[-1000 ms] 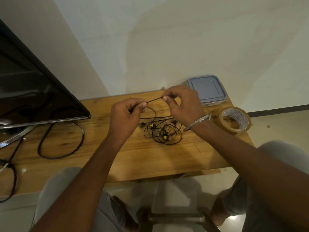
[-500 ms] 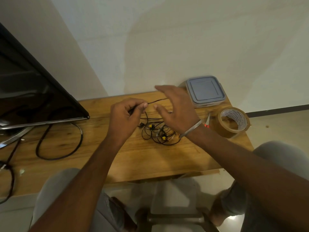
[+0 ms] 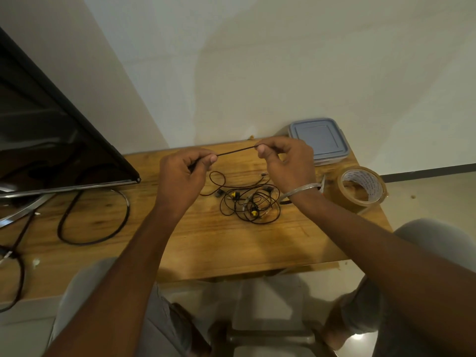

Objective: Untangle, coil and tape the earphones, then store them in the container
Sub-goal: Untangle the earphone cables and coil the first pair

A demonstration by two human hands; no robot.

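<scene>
A tangle of black earphones [image 3: 251,203] with yellow buds lies on the wooden table [image 3: 206,243]. My left hand [image 3: 183,176] and my right hand [image 3: 286,161] each pinch one end of a short straight stretch of the earphone cable, held taut above the table. The rest of the cable hangs down into the tangle. A roll of brown tape [image 3: 362,188] sits at the right edge. A clear container with a grey-blue lid [image 3: 318,140] stands shut at the back right, against the wall.
A dark monitor [image 3: 51,150] leans at the left, with a thick black cable [image 3: 95,217] looped on the table in front of it. A small red-handled tool [image 3: 322,185] lies between my right wrist and the tape. The table's front edge is near my knees.
My right hand let go of the cable and opened half a second ago, then pinched it again farther along. My left hand kept its grip.
</scene>
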